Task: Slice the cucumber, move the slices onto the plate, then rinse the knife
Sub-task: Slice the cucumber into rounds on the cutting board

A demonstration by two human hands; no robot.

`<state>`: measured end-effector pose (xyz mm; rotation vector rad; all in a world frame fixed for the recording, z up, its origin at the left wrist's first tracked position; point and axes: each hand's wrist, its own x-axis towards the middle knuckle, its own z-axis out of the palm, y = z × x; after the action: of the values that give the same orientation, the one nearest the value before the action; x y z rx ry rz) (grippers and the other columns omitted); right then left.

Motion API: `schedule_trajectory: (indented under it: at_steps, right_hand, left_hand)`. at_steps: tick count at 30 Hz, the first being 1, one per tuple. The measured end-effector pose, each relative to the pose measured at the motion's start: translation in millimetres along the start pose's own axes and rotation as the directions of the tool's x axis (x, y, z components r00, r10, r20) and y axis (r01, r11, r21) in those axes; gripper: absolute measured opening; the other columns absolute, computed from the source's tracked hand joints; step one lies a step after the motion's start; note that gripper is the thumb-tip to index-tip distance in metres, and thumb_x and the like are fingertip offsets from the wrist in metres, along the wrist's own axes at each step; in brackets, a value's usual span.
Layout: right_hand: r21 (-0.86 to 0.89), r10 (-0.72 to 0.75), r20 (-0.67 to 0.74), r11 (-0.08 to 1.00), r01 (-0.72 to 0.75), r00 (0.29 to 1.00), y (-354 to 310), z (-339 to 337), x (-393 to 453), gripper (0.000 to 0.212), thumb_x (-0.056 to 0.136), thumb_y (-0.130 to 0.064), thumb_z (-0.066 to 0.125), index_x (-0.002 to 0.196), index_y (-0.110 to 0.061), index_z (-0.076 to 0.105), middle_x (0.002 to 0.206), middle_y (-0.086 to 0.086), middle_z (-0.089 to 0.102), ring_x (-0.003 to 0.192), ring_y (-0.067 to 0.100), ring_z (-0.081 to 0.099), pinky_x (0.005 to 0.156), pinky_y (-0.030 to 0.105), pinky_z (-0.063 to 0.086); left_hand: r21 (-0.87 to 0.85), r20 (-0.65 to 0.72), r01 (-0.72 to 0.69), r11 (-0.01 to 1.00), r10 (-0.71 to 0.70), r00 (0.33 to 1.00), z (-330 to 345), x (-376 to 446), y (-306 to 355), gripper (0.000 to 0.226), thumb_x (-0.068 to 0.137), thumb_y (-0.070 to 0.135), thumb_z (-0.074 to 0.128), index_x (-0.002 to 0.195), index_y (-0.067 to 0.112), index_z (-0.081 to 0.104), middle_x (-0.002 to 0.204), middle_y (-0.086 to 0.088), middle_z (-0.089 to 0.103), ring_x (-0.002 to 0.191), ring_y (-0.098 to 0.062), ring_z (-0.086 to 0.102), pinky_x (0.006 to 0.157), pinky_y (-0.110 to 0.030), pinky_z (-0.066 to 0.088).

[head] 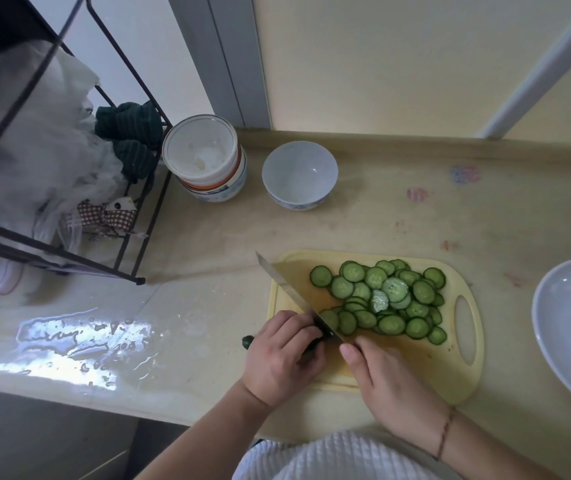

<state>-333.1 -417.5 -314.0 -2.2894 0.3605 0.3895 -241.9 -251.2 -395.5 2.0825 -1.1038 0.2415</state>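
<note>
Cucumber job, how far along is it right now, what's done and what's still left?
Mostly sliced: a pile of cucumber slices lies on the cutting board. In hand: the left hand grips the last cucumber stub while the right hand holds the knife across it. Left: the plate beside the board holds no slices yet, and the knife isn't rinsed.

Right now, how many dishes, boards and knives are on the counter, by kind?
White ceramic bowls: 2
Large white plate: 1
Yellow plastic cutting board: 1
Steel kitchen knife: 1
Total: 5
</note>
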Motion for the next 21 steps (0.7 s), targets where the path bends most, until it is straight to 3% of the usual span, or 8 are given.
schedule_trajectory:
  at_steps: [3,6,15,21]
  right_hand:
    - [0.061,0.048,-0.029,0.997,-0.046,0.998,6.1,-10.1,-0.3,0.056,0.087,-0.062,0.014,0.081,-0.022,0.053,0.064,0.000,0.056,0.060,0.012,0.055,0.060,0.034,0.044]
    - [0.083,0.059,-0.028,0.995,-0.056,0.998,6.7,-14.3,-6.0,0.058,0.086,-0.063,0.015,0.082,-0.020,0.054,0.063,0.003,0.056,0.059,0.017,0.055,0.060,0.039,0.044]
    - [0.092,-0.030,-0.041,0.995,0.034,0.999,-8.3,-20.8,-30.0,0.050,0.088,-0.063,0.020,0.074,-0.022,0.044,0.058,0.003,0.049,0.059,0.016,0.050,0.053,0.026,0.034]
    - [0.071,-0.019,-0.023,0.997,0.021,1.000,-6.5,-18.2,-30.1,0.050,0.088,-0.063,0.017,0.074,-0.023,0.044,0.059,0.003,0.051,0.061,0.019,0.052,0.057,0.032,0.038]
  left_hand:
    - [-0.005,0.001,-0.002,1.000,0.002,1.000,-1.6,0.2,1.3,0.009,0.085,0.014,0.074,0.086,0.005,0.073,0.095,-0.006,0.068,0.081,-0.026,0.062,0.076,-0.031,0.054]
    - [0.017,-0.002,-0.014,1.000,0.014,1.000,-0.8,-0.8,0.3,0.007,0.085,0.011,0.074,0.086,0.005,0.072,0.094,-0.005,0.067,0.080,-0.026,0.062,0.076,-0.031,0.054]
    - [-0.006,-0.019,-0.019,1.000,0.019,1.000,-0.3,0.2,0.1,0.007,0.082,0.007,0.077,0.086,0.004,0.072,0.093,-0.005,0.069,0.082,-0.026,0.064,0.076,-0.031,0.055]
    - [-0.009,-0.017,-0.014,1.000,0.014,1.000,0.8,-0.6,-0.9,0.006,0.083,0.008,0.077,0.086,0.004,0.073,0.094,-0.005,0.069,0.082,-0.026,0.065,0.077,-0.032,0.055]
